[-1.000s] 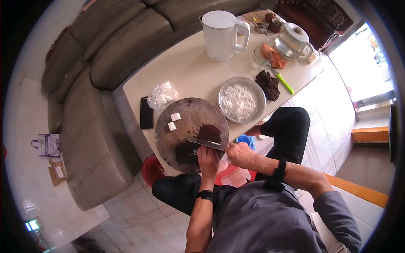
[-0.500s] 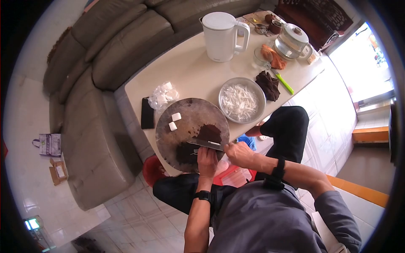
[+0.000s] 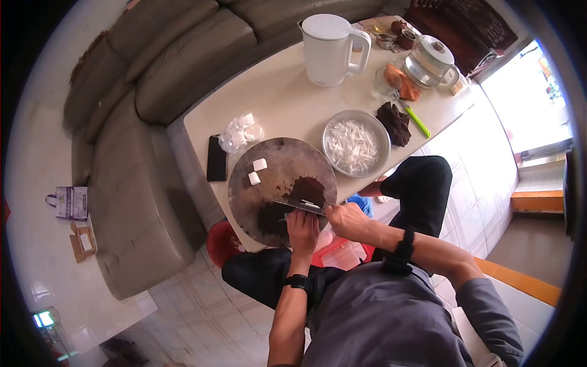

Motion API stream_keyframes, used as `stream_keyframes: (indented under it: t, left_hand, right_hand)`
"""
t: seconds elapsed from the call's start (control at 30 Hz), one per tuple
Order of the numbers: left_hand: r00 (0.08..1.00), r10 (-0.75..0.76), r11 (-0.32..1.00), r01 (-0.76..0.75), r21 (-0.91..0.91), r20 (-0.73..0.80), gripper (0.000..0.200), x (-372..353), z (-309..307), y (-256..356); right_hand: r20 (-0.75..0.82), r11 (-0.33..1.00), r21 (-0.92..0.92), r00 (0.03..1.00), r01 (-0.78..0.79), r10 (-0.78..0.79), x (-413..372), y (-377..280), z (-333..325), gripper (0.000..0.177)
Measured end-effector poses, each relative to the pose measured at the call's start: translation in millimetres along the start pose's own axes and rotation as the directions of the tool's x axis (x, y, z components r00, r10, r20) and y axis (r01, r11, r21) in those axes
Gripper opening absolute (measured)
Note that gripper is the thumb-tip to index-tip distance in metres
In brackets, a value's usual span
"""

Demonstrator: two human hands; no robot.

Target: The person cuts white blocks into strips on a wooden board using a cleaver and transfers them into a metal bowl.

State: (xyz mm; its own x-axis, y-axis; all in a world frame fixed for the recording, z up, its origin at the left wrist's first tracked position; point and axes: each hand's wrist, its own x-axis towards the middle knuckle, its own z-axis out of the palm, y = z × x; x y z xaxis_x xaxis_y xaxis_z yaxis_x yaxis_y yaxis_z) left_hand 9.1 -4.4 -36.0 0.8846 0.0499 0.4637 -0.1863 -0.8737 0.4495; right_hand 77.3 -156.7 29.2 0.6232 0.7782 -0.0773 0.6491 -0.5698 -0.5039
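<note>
My right hand (image 3: 347, 221) is closed round the handle of a kitchen knife (image 3: 292, 203), whose blade lies across the round chopping board (image 3: 244, 205). A few thin white strips (image 3: 310, 202) cling to the blade. Close against the near side of the blade, the fingers of my left hand (image 3: 302, 229) are bent and pressed together on the board. What they hold is hidden, though a bit of white shows by the fingertips. Two white blocks (image 3: 260, 164) sit on the far left of the board. Its middle is dark and wet-looking.
A metal bowl (image 3: 381, 164) of white strips stands right of the board. Behind are a white jug (image 3: 325, 52), a glass teapot (image 3: 428, 64), a dark cloth (image 3: 393, 124) and a green-handled peeler or knife (image 3: 418, 122). A bag of white pieces (image 3: 241, 132) and a black phone-like slab (image 3: 216, 159) lie left.
The whole view has shifted slightly. More white shows on the knife blade than before. Both hands keep nearly the same place at the board.
</note>
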Motion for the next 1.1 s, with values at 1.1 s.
stream_keyframes:
  t: [1.1]
  left_hand:
    - [0.999,0.012,1.000,-0.011,0.026,-0.030,0.015,4,-3,1]
  right_hand:
    - [-0.007,1.000,0.002,1.000,0.021,-0.021,-6,9,0,0.010]
